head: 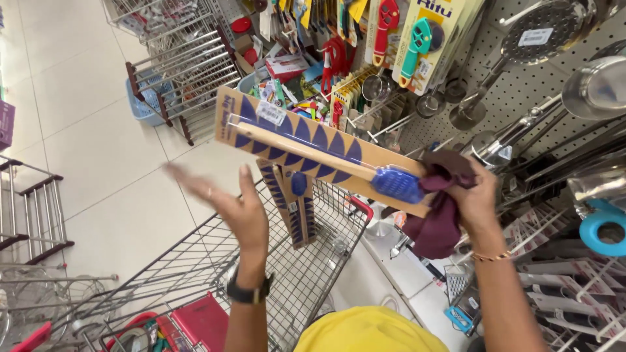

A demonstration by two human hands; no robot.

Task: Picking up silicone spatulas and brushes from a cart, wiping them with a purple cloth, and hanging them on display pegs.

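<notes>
The right hand [476,195] is gripping a carded blue brush [313,146] and maroon cloth [440,218] above a wire cart [306,261]; the left hand [228,202], seemingly blurred, is hovering open-fingered over pale floor tiles [98,143] beside a pegboard [521,85].

left hand [225,202] motion-blurred, fingertips smeared, finger pose unreadable. right hand [473,195] fingers mostly buried under maroon cloth [440,221], grip on carded brush pack [313,146] can't be confirmed; pack's right end hidden behind cloth. second card pack [297,205] in wire cart [261,287] partly covered by the first. ladles [587,91] on pegboard cut off at right edge. yellow cap [365,332] and red item [202,319] clipped by bottom edge
</notes>
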